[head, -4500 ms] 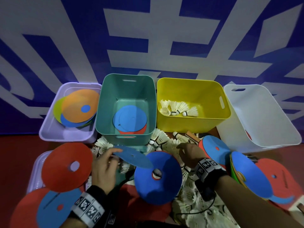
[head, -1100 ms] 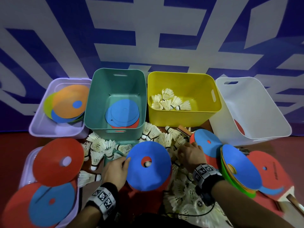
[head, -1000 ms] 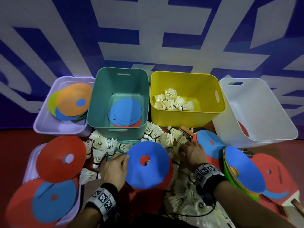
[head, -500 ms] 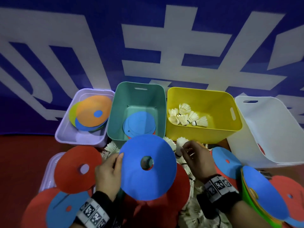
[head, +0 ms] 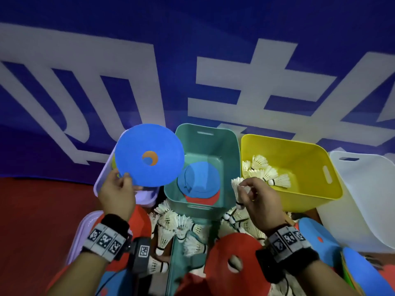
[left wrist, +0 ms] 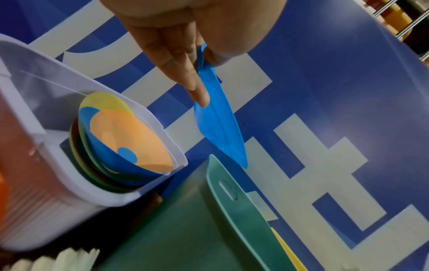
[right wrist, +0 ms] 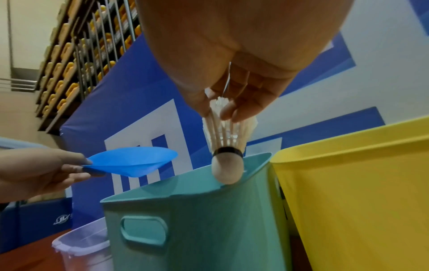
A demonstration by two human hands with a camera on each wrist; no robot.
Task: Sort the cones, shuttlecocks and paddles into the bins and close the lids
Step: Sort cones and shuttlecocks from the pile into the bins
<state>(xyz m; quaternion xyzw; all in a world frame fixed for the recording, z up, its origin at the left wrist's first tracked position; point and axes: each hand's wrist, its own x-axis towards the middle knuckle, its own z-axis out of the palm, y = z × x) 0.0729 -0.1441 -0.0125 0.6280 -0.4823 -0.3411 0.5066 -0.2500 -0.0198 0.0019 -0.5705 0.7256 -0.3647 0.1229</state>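
My left hand (head: pixel 124 178) pinches the rim of a blue disc cone (head: pixel 136 146) and holds it in the air over the lilac bin (head: pixel 102 180), which has orange, blue and yellow cones stacked inside (left wrist: pixel 130 139). In the left wrist view the thumb and fingers (left wrist: pixel 185 73) clamp the cone's edge (left wrist: pixel 218 124). My right hand (head: pixel 243 189) pinches a white shuttlecock (right wrist: pixel 227 146) by its feathers, cork down, over the near right corner of the teal bin (head: pixel 205 142), beside the yellow bin (head: pixel 299 159).
The teal bin holds blue and red paddles (head: pixel 198 178). The yellow bin holds several shuttlecocks (head: pixel 265 171). A white bin (head: pixel 363 189) stands at the right. Loose shuttlecocks (head: pixel 177 227), a red cone (head: pixel 245 248) and stacked cones (head: pixel 359 270) lie in front.
My left hand lifted the blue cone off the pile and carried it up and left over the lilac bin. My right hand picked a shuttlecock from the pile and raised it.
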